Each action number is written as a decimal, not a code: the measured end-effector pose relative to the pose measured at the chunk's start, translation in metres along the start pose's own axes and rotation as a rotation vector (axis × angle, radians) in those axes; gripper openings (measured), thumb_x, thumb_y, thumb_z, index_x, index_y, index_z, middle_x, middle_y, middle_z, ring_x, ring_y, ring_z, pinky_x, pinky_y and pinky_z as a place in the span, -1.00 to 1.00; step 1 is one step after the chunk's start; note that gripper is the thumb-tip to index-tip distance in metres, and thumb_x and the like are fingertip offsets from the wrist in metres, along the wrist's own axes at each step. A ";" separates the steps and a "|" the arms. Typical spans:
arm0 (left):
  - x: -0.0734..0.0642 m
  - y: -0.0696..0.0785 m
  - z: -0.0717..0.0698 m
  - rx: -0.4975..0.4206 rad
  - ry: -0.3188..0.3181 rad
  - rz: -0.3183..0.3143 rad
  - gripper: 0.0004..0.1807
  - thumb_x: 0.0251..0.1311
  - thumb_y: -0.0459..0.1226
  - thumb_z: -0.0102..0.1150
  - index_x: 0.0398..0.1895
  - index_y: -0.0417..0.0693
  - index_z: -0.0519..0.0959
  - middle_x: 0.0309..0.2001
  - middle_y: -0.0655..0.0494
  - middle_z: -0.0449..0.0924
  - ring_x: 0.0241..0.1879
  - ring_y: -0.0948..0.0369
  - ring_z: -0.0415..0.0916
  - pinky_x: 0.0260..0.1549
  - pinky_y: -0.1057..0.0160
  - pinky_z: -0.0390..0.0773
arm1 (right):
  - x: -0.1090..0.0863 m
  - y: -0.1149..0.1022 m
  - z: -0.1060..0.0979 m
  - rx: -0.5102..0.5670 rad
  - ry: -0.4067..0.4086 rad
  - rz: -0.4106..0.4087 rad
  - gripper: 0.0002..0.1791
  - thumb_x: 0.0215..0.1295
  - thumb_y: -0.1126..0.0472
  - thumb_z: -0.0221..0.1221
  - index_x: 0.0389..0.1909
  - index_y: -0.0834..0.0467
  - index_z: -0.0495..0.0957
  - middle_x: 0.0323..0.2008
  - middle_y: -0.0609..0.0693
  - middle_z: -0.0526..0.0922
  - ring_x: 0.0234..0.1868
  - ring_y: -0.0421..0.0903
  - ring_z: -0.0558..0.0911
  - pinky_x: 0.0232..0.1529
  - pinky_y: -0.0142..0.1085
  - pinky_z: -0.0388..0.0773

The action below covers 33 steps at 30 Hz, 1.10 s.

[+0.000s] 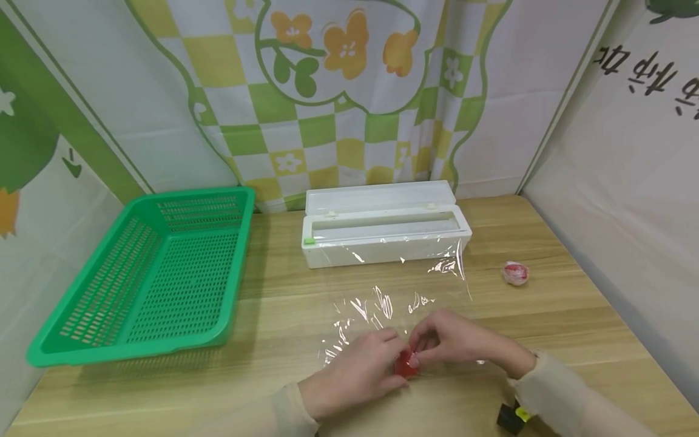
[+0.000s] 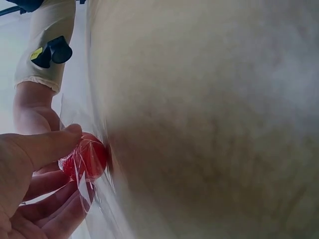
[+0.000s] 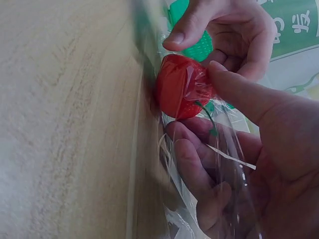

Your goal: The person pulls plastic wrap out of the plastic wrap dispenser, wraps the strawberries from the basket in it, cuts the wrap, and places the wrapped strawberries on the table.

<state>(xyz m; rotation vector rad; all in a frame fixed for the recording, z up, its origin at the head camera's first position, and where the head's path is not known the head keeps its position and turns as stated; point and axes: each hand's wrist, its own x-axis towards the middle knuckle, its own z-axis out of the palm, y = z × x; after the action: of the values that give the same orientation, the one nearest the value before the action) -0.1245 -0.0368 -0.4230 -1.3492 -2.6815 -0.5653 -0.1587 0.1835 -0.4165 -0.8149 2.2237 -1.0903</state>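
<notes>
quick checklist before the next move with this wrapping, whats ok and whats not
1. Left hand and right hand on the red round fruit with green stalk: ok, both hold it.
2. Clear plastic film over the fruit: ok.
3. Film separate from the long white box: not ok, stretches to it.
4. Film closed underneath the fruit: cannot tell, hidden.
5. Green rectangular plastic basket away from the hands: ok, off left.

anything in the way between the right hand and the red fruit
Only the clear film: it lies over the red fruit, and the right hand appears to touch the fruit through it. Nothing else visible stands between them.
</notes>
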 end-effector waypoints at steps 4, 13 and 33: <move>0.002 0.000 0.000 -0.038 -0.022 -0.040 -0.69 -0.03 -0.07 0.51 -0.27 0.07 0.61 -0.36 0.32 0.54 -0.41 0.51 0.36 -0.39 0.67 0.38 | -0.001 0.002 0.000 -0.015 0.025 -0.004 -0.80 0.14 0.10 0.39 -0.26 0.10 0.71 -0.39 -0.11 0.76 -0.39 -0.31 0.69 -0.32 -0.41 0.68; 0.004 -0.004 -0.002 -0.216 -0.064 -0.096 -0.76 0.02 -0.19 0.48 -0.24 0.07 0.65 -0.32 0.33 0.61 -0.28 0.46 0.51 -0.23 0.63 0.49 | -0.011 -0.004 -0.008 -0.294 0.235 -0.102 -0.78 0.08 0.00 0.43 -0.26 -0.04 0.72 -0.36 -0.25 0.74 -0.36 -0.41 0.60 -0.37 -0.46 0.57; 0.017 -0.023 -0.004 -0.519 -0.211 -0.200 -0.83 0.25 -0.14 0.30 -0.13 0.11 0.72 -0.33 0.39 0.72 -0.35 0.55 0.55 -0.27 0.55 0.57 | -0.017 -0.005 0.008 -0.727 0.323 -0.553 -0.68 0.00 0.15 0.47 -0.16 -0.03 0.71 -0.20 -0.23 0.72 -0.17 -0.32 0.66 -0.08 -0.45 0.63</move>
<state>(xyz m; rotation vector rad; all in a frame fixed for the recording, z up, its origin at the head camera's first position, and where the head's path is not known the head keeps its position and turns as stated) -0.1533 -0.0383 -0.4217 -1.3034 -2.9910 -1.2800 -0.1400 0.1895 -0.4136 -1.7374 2.8003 -0.6296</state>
